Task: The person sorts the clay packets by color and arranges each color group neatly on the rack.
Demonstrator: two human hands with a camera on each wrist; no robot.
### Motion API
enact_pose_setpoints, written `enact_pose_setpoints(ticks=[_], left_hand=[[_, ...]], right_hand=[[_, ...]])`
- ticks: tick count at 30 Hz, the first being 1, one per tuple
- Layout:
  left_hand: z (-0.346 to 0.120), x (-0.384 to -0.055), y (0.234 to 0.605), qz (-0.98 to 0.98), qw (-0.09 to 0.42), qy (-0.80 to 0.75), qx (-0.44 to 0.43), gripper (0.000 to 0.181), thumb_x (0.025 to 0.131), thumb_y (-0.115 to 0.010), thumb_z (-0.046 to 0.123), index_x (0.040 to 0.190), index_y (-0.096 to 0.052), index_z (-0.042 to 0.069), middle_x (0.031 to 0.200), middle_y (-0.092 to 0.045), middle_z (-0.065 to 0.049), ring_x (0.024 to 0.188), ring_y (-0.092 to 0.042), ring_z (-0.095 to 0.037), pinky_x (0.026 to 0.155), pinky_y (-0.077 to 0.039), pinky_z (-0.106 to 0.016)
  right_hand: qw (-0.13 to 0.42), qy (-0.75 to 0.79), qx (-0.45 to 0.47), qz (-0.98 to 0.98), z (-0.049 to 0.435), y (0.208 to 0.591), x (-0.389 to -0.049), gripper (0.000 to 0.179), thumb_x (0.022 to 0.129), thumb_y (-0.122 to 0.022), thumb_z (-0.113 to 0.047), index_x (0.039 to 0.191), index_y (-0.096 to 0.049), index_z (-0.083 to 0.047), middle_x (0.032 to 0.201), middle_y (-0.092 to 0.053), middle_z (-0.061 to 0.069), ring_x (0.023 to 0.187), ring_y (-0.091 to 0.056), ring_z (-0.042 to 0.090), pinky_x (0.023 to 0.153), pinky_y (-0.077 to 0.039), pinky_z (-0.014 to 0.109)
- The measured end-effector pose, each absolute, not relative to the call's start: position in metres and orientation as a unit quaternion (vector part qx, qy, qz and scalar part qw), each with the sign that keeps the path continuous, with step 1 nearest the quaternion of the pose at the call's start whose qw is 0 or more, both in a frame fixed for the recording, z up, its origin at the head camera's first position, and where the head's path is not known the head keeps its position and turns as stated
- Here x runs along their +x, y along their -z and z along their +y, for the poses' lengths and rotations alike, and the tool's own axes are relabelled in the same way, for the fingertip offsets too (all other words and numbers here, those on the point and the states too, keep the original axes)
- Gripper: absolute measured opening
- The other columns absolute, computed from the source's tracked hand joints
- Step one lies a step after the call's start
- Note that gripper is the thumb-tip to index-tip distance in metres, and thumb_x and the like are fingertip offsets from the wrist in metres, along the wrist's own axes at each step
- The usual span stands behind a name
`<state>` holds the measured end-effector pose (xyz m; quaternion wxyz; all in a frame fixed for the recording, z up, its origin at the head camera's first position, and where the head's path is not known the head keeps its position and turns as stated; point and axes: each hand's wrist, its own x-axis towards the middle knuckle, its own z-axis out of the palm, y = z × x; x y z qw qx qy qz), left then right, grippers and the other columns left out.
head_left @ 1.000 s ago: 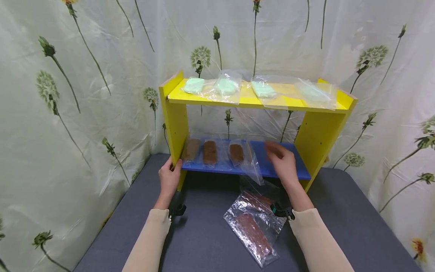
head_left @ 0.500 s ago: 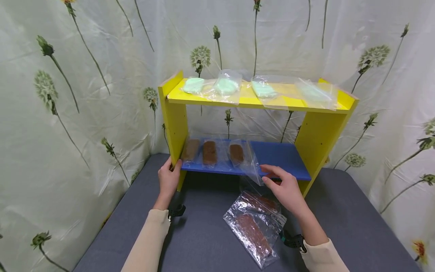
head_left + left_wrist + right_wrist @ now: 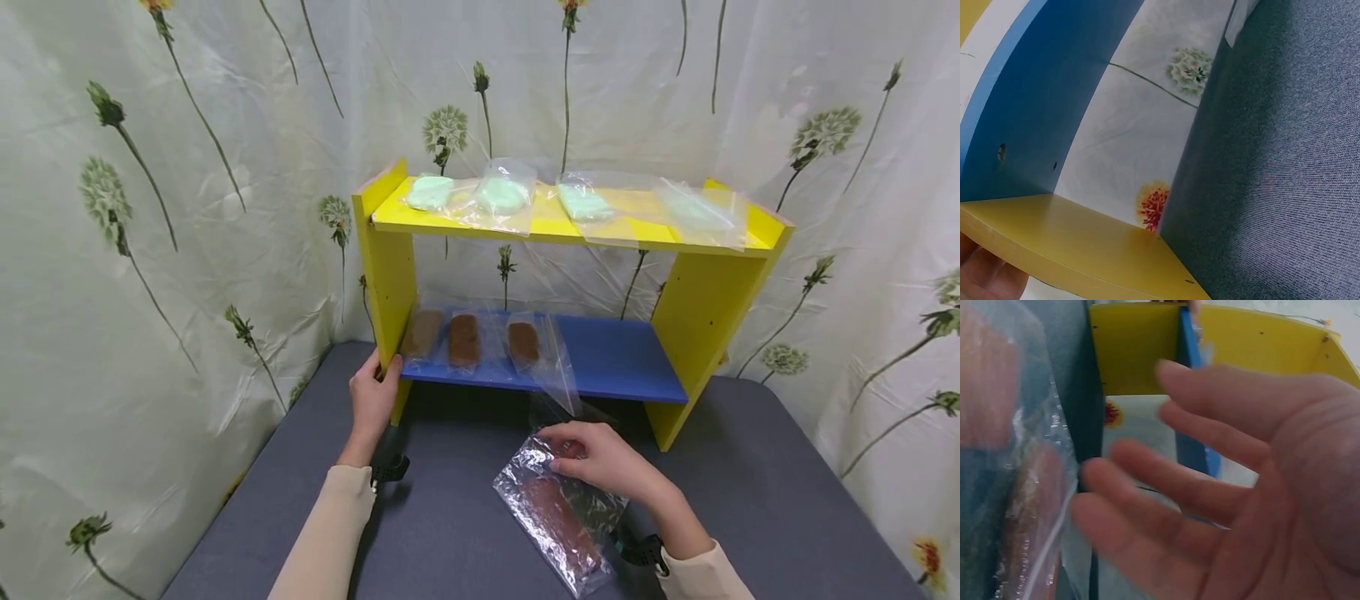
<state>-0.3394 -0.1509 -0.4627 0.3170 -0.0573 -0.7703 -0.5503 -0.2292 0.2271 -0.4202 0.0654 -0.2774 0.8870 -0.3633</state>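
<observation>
My left hand [image 3: 372, 398] grips the yellow left side panel of a small shelf [image 3: 388, 287]; in the left wrist view, its fingers [image 3: 988, 275] show behind the panel's edge. Over two clear zip bags on the table hovers my right hand [image 3: 603, 458], fingers spread and slightly bent, holding nothing. The front bag [image 3: 558, 525] contains a flat reddish-brown block; the hand partly covers the other bag behind it. In the right wrist view, the open right hand [image 3: 1229, 481] is beside a bag with a brown block [image 3: 985, 394].
Several bagged brown blocks, one of them a middle block [image 3: 463, 340], lie on the left part of the blue lower shelf [image 3: 622, 354]. Bagged pale green pieces, such as a rounded one [image 3: 501, 196], line the yellow top. A flowered curtain [image 3: 225, 125] hangs behind the dark table [image 3: 442, 500].
My right hand has come down from above the blue shelf, towards me and left, to the bags on the table. The left hand stays on the side panel.
</observation>
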Motion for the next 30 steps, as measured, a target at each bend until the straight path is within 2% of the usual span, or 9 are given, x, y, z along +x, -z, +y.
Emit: enact_pose_setpoints(ticks=[3,6,10,14,18,20,22,25,30], left_hand=[[-0.150,-0.339,0.464,-0.773,0.317,0.546,-0.058,0.028,0.100,-0.064,0.032,0.117,-0.069,0.010,0.094,-0.069,-0.010,0.078,-0.062,-0.024,0.068,-0.053,-0.031],[-0.150,-0.339,0.463,-0.773,0.318,0.546,-0.061,0.028,0.100,-0.064,0.032,0.115,-0.069,0.009,0.093,-0.069,-0.010,0.078,-0.062,-0.024,0.068,-0.052,-0.032],[-0.150,-0.340,0.462,-0.769,0.320,0.550,-0.064,0.028,0.100,-0.064,0.035,0.112,-0.068,0.011,0.092,-0.068,-0.009,0.078,-0.061,-0.024,0.068,-0.052,-0.033],[-0.152,-0.339,0.464,-0.768,0.317,0.552,-0.065,0.027,0.100,-0.063,0.036,0.112,-0.068,0.012,0.091,-0.067,-0.008,0.077,-0.061,-0.023,0.068,-0.053,-0.035],[-0.152,-0.338,0.466,-0.769,0.313,0.555,-0.062,0.025,0.100,-0.063,0.034,0.112,-0.068,0.012,0.089,-0.066,-0.008,0.076,-0.060,-0.022,0.066,-0.052,-0.032],[-0.151,-0.337,0.466,-0.770,0.310,0.555,-0.060,0.025,0.100,-0.064,0.033,0.113,-0.069,0.012,0.090,-0.067,-0.008,0.076,-0.060,-0.022,0.067,-0.052,-0.032],[-0.150,-0.338,0.465,-0.771,0.307,0.556,-0.058,0.027,0.100,-0.064,0.035,0.114,-0.069,0.013,0.091,-0.067,-0.008,0.078,-0.061,-0.022,0.068,-0.052,-0.032],[-0.149,-0.340,0.464,-0.769,0.307,0.557,-0.061,0.028,0.100,-0.063,0.036,0.115,-0.069,0.013,0.093,-0.067,-0.008,0.079,-0.061,-0.023,0.069,-0.052,-0.031],[-0.150,-0.339,0.464,-0.762,0.318,0.560,-0.071,0.027,0.100,-0.064,0.032,0.118,-0.070,0.012,0.091,-0.068,-0.007,0.076,-0.061,-0.022,0.066,-0.051,-0.029]], right_hand=[[0.118,0.335,-0.287,0.890,0.225,0.426,-0.228,0.045,0.093,-0.075,-0.022,0.135,-0.064,-0.013,0.108,-0.070,0.004,0.088,-0.065,0.018,0.072,-0.055,0.029],[0.157,0.320,-0.273,0.894,0.222,0.427,-0.226,0.049,0.088,-0.079,-0.019,0.134,-0.065,-0.009,0.094,-0.070,0.001,0.079,-0.063,0.017,0.065,-0.053,0.030],[0.195,0.315,-0.257,0.893,0.219,0.429,-0.223,0.054,0.083,-0.084,-0.017,0.133,-0.065,-0.011,0.083,-0.067,-0.003,0.062,-0.060,0.015,0.055,-0.051,0.031],[0.217,0.319,-0.255,0.887,0.217,0.434,-0.219,0.060,0.079,-0.085,-0.013,0.135,-0.065,-0.014,0.073,-0.066,-0.002,0.048,-0.059,0.023,0.044,-0.049,0.034],[0.220,0.310,-0.244,0.892,0.216,0.440,-0.215,0.067,0.074,-0.088,-0.013,0.137,-0.064,-0.016,0.078,-0.065,-0.002,0.045,-0.057,0.021,0.042,-0.049,0.036],[0.215,0.297,-0.242,0.898,0.215,0.442,-0.213,0.072,0.072,-0.090,-0.015,0.138,-0.063,-0.017,0.091,-0.066,0.000,0.044,-0.054,0.016,0.042,-0.048,0.033],[0.205,0.278,-0.243,0.906,0.213,0.444,-0.212,0.077,0.068,-0.093,-0.019,0.139,-0.062,-0.019,0.104,-0.065,0.002,0.047,-0.054,0.013,0.044,-0.048,0.032],[0.187,0.233,-0.249,0.921,0.209,0.444,-0.210,0.085,0.064,-0.095,-0.027,0.141,-0.059,-0.020,0.119,-0.065,0.003,0.069,-0.060,0.012,0.058,-0.051,0.032],[0.187,0.176,-0.248,0.934,0.200,0.446,-0.210,0.095,0.062,-0.097,-0.037,0.146,-0.054,-0.020,0.123,-0.066,0.004,0.101,-0.060,0.019,0.079,-0.052,0.040]])
